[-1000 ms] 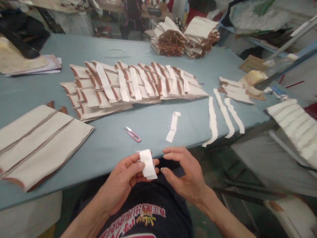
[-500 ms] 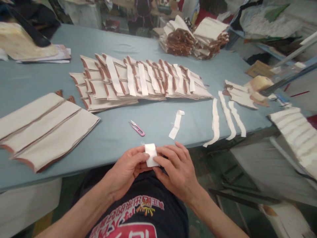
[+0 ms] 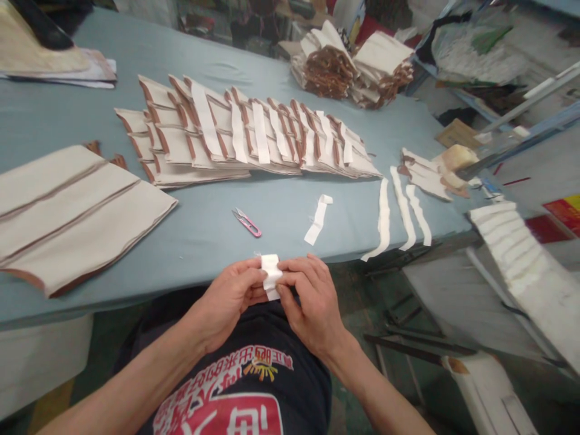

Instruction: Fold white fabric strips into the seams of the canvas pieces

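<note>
Between both hands, at the table's near edge, is a short white fabric strip (image 3: 270, 275), creased across its middle. My left hand (image 3: 235, 290) pinches its left edge between thumb and fingers. The fingers of my right hand (image 3: 312, 296) close on its right edge, thumb underneath. Beyond the hands lie pink-handled thread snips (image 3: 247, 222), blades pointing away to the left. A second white strip (image 3: 318, 220) rests to their right, its far end curled over.
Overlapping beige panels with brown edges (image 3: 181, 145) and white strips spread across the blue table (image 3: 203, 217). A larger panel stack (image 3: 86, 211) lies left. Long white strips (image 3: 384, 220) lie right, one overhanging the edge. Folded bundles (image 3: 328, 66) stand at the back.
The strip between my fingers was flatter and now shows a crease, its lower end angled. My right fingers have shifted on its edge. The whole view has moved slightly.
</note>
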A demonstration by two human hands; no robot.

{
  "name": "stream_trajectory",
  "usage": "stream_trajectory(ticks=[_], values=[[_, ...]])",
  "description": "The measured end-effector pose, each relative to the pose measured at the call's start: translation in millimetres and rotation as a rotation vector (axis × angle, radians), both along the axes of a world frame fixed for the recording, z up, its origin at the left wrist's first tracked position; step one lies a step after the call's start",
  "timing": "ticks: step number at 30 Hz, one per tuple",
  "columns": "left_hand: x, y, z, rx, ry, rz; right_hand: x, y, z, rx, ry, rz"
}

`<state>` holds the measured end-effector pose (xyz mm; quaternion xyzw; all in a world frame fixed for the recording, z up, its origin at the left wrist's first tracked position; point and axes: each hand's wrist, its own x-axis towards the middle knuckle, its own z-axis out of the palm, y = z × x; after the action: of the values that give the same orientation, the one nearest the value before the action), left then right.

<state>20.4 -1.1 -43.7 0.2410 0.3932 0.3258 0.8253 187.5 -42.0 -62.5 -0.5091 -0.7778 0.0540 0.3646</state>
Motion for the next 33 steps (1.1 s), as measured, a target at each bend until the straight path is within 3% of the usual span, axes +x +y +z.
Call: stream_trajectory(ticks=[6,10,16,19,23,25,29,33], values=[[-11,-10,-4.7,0.048,-0.117,-0.094,-7,-4,2.8,-0.307,0.361,-0.067],[-16,-17,-6.2,0.221,-0.008,-0.134,-12,-6,4.9,-0.511,0.505,-0.079],[-17,-21,-10.6,0.271,0.088,-0.068,-21,-9,-0.1,-0.654,0.655,-0.089],[-18,-21,-12.5,0.297,0.124,-0.046,-23,-10,2.2,-0.607,0.66,-0.074],[-22,-22,-13.4,0.333,0.148,-0.08,-26,-15,7.7,-0.189,0.417,-0.009],[-23,-24,-13.1,0.416,0.198,-0.108,-28,-17,8.7,-0.079,0.36,0.035],[-23,-32,-11.4,0.613,0.397,-0.177,-29,-11,10.3,-0.288,0.569,-0.125],[-21,-42,-15.2,0.706,0.451,-0.267,-16,19,20.3,-0.4,0.729,-0.238]])
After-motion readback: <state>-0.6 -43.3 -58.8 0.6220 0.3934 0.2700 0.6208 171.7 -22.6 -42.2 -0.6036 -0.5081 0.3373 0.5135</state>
